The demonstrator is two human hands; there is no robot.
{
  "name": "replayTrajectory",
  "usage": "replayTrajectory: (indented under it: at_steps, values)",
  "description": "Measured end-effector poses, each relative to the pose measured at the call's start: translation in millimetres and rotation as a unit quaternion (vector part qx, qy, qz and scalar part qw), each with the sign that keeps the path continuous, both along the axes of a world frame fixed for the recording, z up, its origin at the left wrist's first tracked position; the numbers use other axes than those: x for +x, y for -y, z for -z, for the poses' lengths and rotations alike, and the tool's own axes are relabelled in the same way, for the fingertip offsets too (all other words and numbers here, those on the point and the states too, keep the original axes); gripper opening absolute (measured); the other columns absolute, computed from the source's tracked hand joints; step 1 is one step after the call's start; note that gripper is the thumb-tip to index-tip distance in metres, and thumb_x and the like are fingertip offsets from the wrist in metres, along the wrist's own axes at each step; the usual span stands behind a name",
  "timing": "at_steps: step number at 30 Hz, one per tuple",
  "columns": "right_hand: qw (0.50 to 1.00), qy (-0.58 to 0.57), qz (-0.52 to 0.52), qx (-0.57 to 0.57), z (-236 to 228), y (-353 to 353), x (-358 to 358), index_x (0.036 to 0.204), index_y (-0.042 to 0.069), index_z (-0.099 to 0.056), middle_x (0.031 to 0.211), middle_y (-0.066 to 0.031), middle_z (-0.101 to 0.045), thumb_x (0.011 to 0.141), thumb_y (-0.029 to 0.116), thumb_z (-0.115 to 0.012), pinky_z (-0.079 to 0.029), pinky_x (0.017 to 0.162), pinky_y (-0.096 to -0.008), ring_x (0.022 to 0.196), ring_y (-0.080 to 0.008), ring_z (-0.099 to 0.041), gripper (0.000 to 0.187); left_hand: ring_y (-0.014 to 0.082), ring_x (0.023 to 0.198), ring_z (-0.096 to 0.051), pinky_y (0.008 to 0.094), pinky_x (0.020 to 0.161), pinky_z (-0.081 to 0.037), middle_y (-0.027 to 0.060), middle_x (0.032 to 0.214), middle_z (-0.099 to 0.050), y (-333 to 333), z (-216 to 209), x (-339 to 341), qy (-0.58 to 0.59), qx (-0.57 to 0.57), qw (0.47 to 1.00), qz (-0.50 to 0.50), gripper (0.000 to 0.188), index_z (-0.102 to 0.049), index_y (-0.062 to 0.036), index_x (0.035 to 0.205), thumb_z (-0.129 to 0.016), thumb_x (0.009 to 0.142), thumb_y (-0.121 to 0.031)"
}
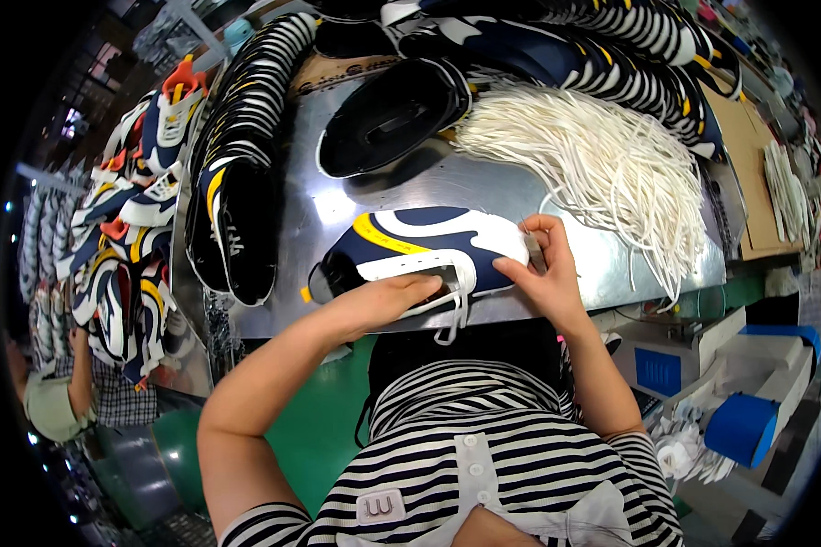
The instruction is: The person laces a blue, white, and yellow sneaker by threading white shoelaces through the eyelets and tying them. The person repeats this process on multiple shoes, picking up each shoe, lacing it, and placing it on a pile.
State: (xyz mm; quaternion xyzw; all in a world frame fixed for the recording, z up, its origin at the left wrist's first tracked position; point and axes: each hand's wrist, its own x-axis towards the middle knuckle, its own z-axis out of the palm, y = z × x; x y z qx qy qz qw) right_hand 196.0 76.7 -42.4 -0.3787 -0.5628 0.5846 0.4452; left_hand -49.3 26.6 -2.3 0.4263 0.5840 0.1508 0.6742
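Observation:
A shoe upper (483,228) in navy, white and yellow lies on its side over the metal tabletop (315,196). My left hand (379,303) grips its near side by the eyelet row, fingers partly hidden by the upper. My right hand (552,273) is closed on the white end at the right, thumb on the navy panel. A white lace (460,314) runs along the opening and hangs in a loop past the table's near edge. Beyond the upper, a large heap of white laces (584,150) spreads over the table's right side.
A black bin (383,114) stands behind the upper. Nested shoe uppers form a long row (246,128) on the left and another (611,77) at the back right. Shoes hang in a pile (146,201) far left, near another person's arm (80,374). A grey-blue machine (711,374) stands lower right.

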Motion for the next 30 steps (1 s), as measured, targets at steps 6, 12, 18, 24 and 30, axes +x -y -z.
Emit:
replayTrajectory:
  at_steps: [6, 12, 18, 24, 30]
  values:
    - [0.999, 0.022, 0.026, 0.000, 5, 8, -10, 0.117, 0.005, -0.045, 0.100, -0.0059, -0.060, 0.082, 0.005, -0.077, -0.047, 0.072, -0.0221, 0.090, -0.0092, -0.057, 0.048, 0.0118, 0.091, -0.063, 0.0272, 0.083, -0.049, 0.0053, 0.102, -0.070, -8, 6, 10, -0.033, 0.067, 0.996, -0.046, 0.025, -0.070, -0.0028, 0.105, -0.072, 0.090, -0.023]
    - [0.993, 0.050, 0.061, -0.083, 11, 6, -4, 0.112, 0.006, -0.047, 0.093, -0.0043, -0.062, 0.084, 0.010, -0.077, -0.045, 0.068, -0.0211, 0.081, -0.0078, -0.057, 0.041, 0.0136, 0.076, -0.064, 0.0290, 0.071, -0.050, 0.0068, 0.084, -0.071, -10, 20, -4, -0.148, 0.285, 0.946, -0.030, 0.015, -0.074, -0.0030, 0.092, -0.070, 0.087, -0.017]
    - [0.996, 0.075, 0.046, -0.024, 5, 4, -4, 0.109, 0.007, -0.049, 0.083, -0.0001, -0.059, 0.085, 0.013, -0.076, -0.041, 0.062, -0.0215, 0.073, -0.0058, -0.052, 0.037, 0.0156, 0.075, -0.063, 0.0292, 0.072, -0.049, 0.0070, 0.080, -0.069, -18, 18, 8, -0.031, 0.225, 0.971, -0.076, 0.013, -0.072, 0.0006, 0.091, -0.071, 0.085, -0.011]
    - [0.994, 0.014, 0.051, -0.091, 22, 7, 10, 0.109, 0.007, -0.050, 0.080, 0.0017, -0.057, 0.086, 0.012, -0.075, -0.036, 0.057, -0.0201, 0.068, -0.0045, -0.048, 0.035, 0.0313, 0.080, -0.058, 0.0400, 0.070, -0.047, 0.0118, 0.081, -0.061, -6, -22, -23, -0.340, 0.598, 0.726, 0.012, 0.007, -0.061, -0.0022, 0.081, -0.068, 0.079, -0.003]
    - [0.982, -0.041, 0.041, -0.181, -4, 4, 49, 0.110, 0.007, -0.050, 0.096, -0.0080, -0.065, 0.089, 0.009, -0.071, -0.046, 0.068, -0.0201, 0.080, -0.0086, -0.059, 0.030, 0.0227, 0.077, -0.059, 0.0330, 0.069, -0.047, 0.0103, 0.085, -0.063, 55, -68, -214, -0.579, 0.523, 0.600, -0.178, 0.010, -0.065, -0.0006, 0.091, -0.066, 0.091, -0.011]
